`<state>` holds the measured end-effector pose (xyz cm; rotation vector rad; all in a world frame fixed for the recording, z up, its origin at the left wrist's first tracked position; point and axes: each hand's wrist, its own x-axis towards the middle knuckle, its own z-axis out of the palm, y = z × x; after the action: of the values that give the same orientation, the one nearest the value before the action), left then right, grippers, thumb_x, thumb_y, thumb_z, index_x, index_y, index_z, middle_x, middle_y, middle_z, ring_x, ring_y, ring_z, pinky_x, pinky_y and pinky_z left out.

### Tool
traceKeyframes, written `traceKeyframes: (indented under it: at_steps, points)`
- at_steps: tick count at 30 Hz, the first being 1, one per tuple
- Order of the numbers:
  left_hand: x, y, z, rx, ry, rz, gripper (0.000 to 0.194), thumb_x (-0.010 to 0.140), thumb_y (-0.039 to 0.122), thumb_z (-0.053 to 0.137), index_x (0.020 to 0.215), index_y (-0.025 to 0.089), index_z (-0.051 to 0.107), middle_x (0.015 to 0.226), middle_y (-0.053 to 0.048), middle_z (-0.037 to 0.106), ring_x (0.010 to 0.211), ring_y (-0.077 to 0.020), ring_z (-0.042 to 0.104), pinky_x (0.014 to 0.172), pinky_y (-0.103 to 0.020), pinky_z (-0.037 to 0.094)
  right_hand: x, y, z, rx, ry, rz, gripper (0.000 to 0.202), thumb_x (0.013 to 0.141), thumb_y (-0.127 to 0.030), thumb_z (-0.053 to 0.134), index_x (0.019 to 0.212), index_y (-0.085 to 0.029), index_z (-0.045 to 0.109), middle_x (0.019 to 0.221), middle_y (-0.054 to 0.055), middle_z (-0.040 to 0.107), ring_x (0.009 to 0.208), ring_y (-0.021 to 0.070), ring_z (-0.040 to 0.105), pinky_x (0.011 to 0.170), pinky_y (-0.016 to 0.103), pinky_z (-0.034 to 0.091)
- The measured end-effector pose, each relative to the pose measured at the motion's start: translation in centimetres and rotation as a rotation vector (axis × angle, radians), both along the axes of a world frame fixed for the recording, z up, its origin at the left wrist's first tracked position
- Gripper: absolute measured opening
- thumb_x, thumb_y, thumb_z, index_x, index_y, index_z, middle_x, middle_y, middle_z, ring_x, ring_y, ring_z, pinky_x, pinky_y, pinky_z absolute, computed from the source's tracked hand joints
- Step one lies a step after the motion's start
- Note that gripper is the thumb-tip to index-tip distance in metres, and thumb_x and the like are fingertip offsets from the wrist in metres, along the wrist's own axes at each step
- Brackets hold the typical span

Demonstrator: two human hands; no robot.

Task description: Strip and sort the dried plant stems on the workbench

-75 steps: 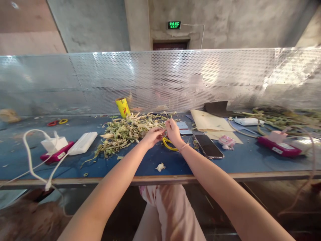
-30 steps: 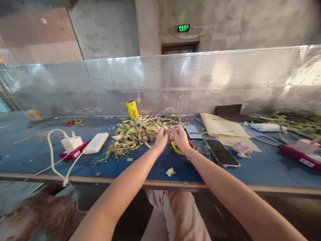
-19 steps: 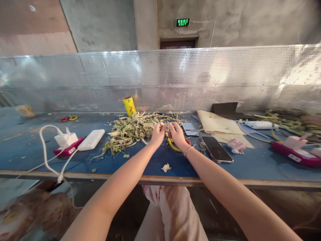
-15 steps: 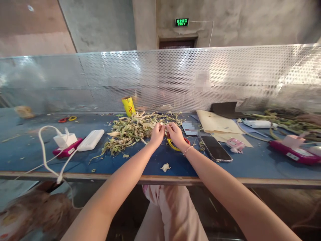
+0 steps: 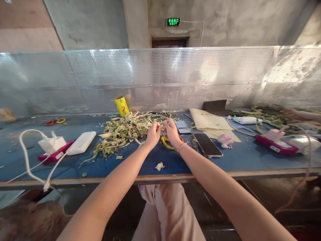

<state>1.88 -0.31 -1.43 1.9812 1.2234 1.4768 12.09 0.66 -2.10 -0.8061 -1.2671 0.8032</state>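
A heap of dried, pale green plant trimmings (image 5: 122,132) lies on the blue table. My left hand (image 5: 153,134) is at the heap's right edge, its fingers pinched on something small and pale that I cannot make out. Beside it, a short gap away, my right hand (image 5: 172,131) has its fingertips drawn together, and what they hold, if anything, is hidden. Below the right hand lies a pair of scissors (image 5: 167,144) with yellow and red handles, partly covered by the wrist. A card (image 5: 182,127) lies just right of that hand. One loose pale scrap (image 5: 159,166) sits near the front edge.
A yellow tube (image 5: 121,106) stands behind the heap. Left are a power strip (image 5: 59,153), a white power bank (image 5: 82,143) and red-yellow scissors (image 5: 55,122). Right are a phone (image 5: 207,145), paper (image 5: 212,119), another strip (image 5: 277,146) and a co-worker's hand (image 5: 292,114) by green stems.
My hands have drawn slightly apart, where their fingertips met before. The whole view has swung a little to the right, and more of the co-worker's arm shows.
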Motion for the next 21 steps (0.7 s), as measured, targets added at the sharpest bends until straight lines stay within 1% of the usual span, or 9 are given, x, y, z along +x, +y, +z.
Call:
traceKeyframes:
  at_steps: [2,4,8,11,15,18,21]
  points:
    - [-0.1,0.4,-0.2,-0.035,-0.084,-0.009,0.018,0.081,0.024,0.044,0.066,0.020,0.034,0.049,0.006,0.037,0.045,-0.0084,0.037,0.051,-0.023,0.029,-0.2,-0.1,0.0,0.024,-0.037,0.017,0.019,0.076,-0.034,0.044,0.065,-0.020,0.039,0.052,-0.007,0.028,0.047,0.0064,0.026,0.046,0.021,0.023]
    - [-0.3,0.7,-0.3,-0.073,-0.186,-0.031,0.020,0.081,0.028,0.046,0.067,0.020,0.033,0.048,0.007,0.036,0.043,-0.0079,0.036,0.049,-0.022,0.028,-0.4,-0.2,0.1,0.012,-0.040,0.067,0.018,0.075,-0.034,0.044,0.066,-0.020,0.039,0.052,-0.007,0.028,0.047,0.0064,0.025,0.045,0.021,0.021]
    - [-0.3,1.1,-0.3,-0.139,-0.377,-0.117,0.026,0.079,0.037,0.048,0.067,0.020,0.033,0.045,0.009,0.032,0.039,-0.0067,0.032,0.044,-0.022,0.027,-0.6,-0.4,0.4,-0.052,0.028,0.203,0.019,0.073,-0.037,0.046,0.068,-0.021,0.036,0.052,-0.008,0.024,0.046,0.0060,0.023,0.044,0.020,0.019]
    - [-0.2,1.1,-0.3,-0.167,-0.472,-0.179,0.030,0.077,0.041,0.051,0.066,0.020,0.033,0.042,0.009,0.030,0.037,-0.0062,0.030,0.042,-0.021,0.025,-0.4,-0.6,0.5,-0.064,0.068,0.331,0.016,0.070,-0.031,0.049,0.070,-0.022,0.036,0.051,-0.009,0.023,0.044,0.0052,0.021,0.043,0.020,0.017]
    - [-0.3,1.2,-0.3,-0.196,-0.543,-0.225,0.033,0.075,0.043,0.054,0.064,0.020,0.033,0.041,0.010,0.030,0.036,-0.0057,0.030,0.042,-0.021,0.024,-0.1,-0.6,0.6,-0.121,0.131,0.465,0.012,0.065,-0.022,0.047,0.073,-0.022,0.037,0.050,-0.010,0.022,0.042,0.0042,0.019,0.043,0.019,0.015]
    - [-0.4,1.3,-0.4,-0.221,-0.564,-0.228,0.034,0.073,0.044,0.056,0.065,0.020,0.033,0.041,0.010,0.029,0.036,-0.0053,0.029,0.042,-0.021,0.023,0.0,-0.5,0.6,-0.148,0.151,0.509,0.014,0.064,-0.023,0.048,0.075,-0.022,0.039,0.049,-0.010,0.023,0.041,0.0040,0.020,0.042,0.018,0.014]
    - [-0.5,1.5,-0.5,-0.230,-0.570,-0.239,0.034,0.072,0.045,0.057,0.066,0.020,0.035,0.041,0.010,0.029,0.036,-0.0053,0.030,0.041,-0.021,0.023,-0.1,-0.3,0.5,-0.163,0.158,0.523,0.016,0.063,-0.025,0.051,0.075,-0.021,0.040,0.048,-0.011,0.025,0.040,0.0034,0.020,0.042,0.018,0.014]
